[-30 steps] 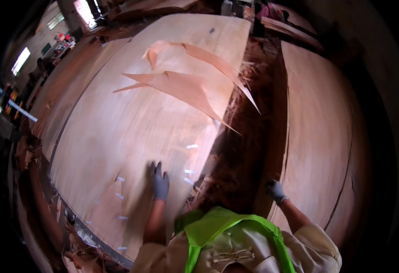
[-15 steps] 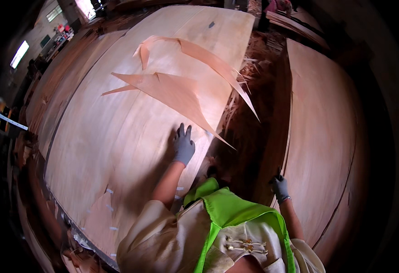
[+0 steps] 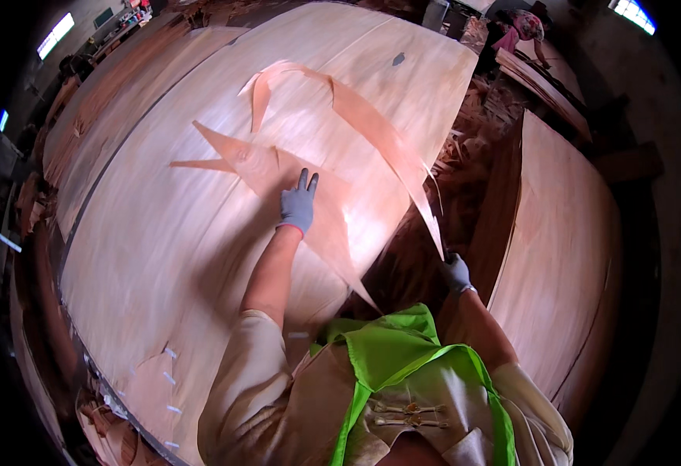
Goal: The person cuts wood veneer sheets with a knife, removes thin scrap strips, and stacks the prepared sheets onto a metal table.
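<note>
My left hand point(image 3: 298, 206), in a grey glove, lies with fingers stretched out on a jagged reddish scrap of wood veneer point(image 3: 251, 159). Under that scrap spreads a large pale veneer sheet point(image 3: 162, 233). My right hand point(image 3: 457, 273), gloved too, is closed just past the sheet's right edge. Something dark shows at its fingertips, too small to make out. Right beside it ends the pointed tip of a long curved veneer strip point(image 3: 371, 116); whether the fingers touch it I cannot tell.
Right of the gap stands another stack of veneer sheets point(image 3: 562, 248). Veneer scraps point(image 3: 472, 155) fill the gap. White tape pieces point(image 3: 170, 378) mark a patch at the near left. At the far right a person point(image 3: 523, 27) bends over more sheets.
My left hand has moved forward from the bare sheet onto the jagged scrap. My right hand has come forward and left, from the right stack's edge to the curved strip's tip. The view has shifted.
</note>
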`<state>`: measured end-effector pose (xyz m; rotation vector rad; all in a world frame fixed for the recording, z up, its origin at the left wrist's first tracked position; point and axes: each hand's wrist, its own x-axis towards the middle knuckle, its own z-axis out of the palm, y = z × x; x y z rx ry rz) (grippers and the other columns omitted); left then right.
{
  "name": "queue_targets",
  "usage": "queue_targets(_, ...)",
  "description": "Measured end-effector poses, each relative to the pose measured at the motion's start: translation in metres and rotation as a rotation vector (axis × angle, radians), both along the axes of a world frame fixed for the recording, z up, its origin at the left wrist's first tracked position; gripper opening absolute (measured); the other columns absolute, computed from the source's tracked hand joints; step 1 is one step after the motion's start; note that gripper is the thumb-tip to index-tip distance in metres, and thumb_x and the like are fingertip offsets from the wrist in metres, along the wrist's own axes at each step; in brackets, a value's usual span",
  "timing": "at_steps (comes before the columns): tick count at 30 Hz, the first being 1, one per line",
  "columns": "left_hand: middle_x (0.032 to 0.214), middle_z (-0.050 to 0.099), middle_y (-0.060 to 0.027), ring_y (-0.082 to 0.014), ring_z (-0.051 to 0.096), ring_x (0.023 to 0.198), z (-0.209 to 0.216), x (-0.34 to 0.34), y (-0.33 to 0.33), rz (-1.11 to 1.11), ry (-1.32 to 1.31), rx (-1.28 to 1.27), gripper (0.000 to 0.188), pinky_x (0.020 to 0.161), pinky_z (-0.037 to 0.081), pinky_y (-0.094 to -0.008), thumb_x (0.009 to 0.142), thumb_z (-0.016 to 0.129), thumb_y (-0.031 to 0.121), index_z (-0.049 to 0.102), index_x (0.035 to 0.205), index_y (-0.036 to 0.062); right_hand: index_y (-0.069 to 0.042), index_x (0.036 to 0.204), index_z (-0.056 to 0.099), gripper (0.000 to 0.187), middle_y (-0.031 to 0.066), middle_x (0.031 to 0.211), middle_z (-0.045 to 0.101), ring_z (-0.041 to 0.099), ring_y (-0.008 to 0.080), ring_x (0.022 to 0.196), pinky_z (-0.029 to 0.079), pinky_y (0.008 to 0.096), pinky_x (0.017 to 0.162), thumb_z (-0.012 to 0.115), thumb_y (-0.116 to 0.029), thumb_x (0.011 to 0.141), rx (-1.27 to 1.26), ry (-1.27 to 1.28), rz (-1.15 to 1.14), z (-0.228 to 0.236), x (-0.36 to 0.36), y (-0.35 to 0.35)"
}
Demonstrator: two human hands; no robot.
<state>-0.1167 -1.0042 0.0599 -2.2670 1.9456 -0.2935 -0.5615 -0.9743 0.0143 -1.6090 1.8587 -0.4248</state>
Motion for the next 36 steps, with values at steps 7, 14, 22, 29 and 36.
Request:
queue_targets(7,0.129,0.045,-0.013,-0.0282,0.064,0.072,-0.051,0.039,-0.085,-0.02,0.148,0.037,0.046,0.061,0.051,-0.0411,0.077,0.053,0.012,0.049,0.121,0.0232,-0.001,0.113,0.05,0.065,0.0248,0.108,0.059,0.056,0.0393,0.103,0.045,0.0413,0.087,0.065,-0.047,0.07,0.038,0.024,0.02,-0.041,0.022,-0.115)
queue_targets(14,0.077,0.065,-0.0127,-0.029,0.064,0.065,-0.001,0.131,-0.16,0.184,-0.152,-0.326,0.012,0.056,0.051,-0.0412,0.083,0.05,0.01,0.062,0.082,0.0102,-0.001,0.095,0.061,0.03,0.0044,0.085,0.063,0.057,0.0174,0.077,0.048,0.0304,0.07,0.072,-0.022,0.077,0.284,-0.571,0.272,-0.103,0.019,-0.208)
queue_targets(22,0.14,0.036,-0.0146,-0.0365,0.063,0.076,0.07,0.063,-0.279,0.674,0.041,-0.518,0.066,0.064,0.05,-0.0451,0.082,0.044,0.008,0.021,0.143,0.0154,-0.005,0.091,0.062,0.011,0.0018,0.076,0.061,0.052,0.0124,0.067,0.046,0.0297,0.061,0.064,-0.011,0.082,0.077,-0.546,0.366,-0.043,-0.089,-0.379)
queue_targets(29,0.144,0.026,-0.019,-0.034,0.044,0.12,0.011,-0.092,-0.388,0.181,0.237,-0.416,0.067,0.088,0.046,-0.0381,0.072,0.052,0.003,0.035,0.137,0.0102,-0.009,0.091,0.06,0.013,0.0188,0.087,0.062,0.058,0.0394,0.083,0.047,0.0427,0.067,0.057,-0.017,0.082,-0.301,0.079,0.593,0.092,-0.157,-0.563)
queue_targets(36,0.142,0.031,-0.0142,-0.0362,0.038,0.124,-0.025,-0.124,-0.508,0.214,0.478,-0.363,0.065,0.1,0.035,-0.0445,0.071,0.053,0.005,0.039,0.134,0.0133,-0.008,0.091,0.06,0.011,0.0171,0.087,0.06,0.057,0.0385,0.082,0.047,0.0434,0.066,0.056,-0.014,0.082,-0.535,0.207,0.723,0.134,-0.18,-0.728)
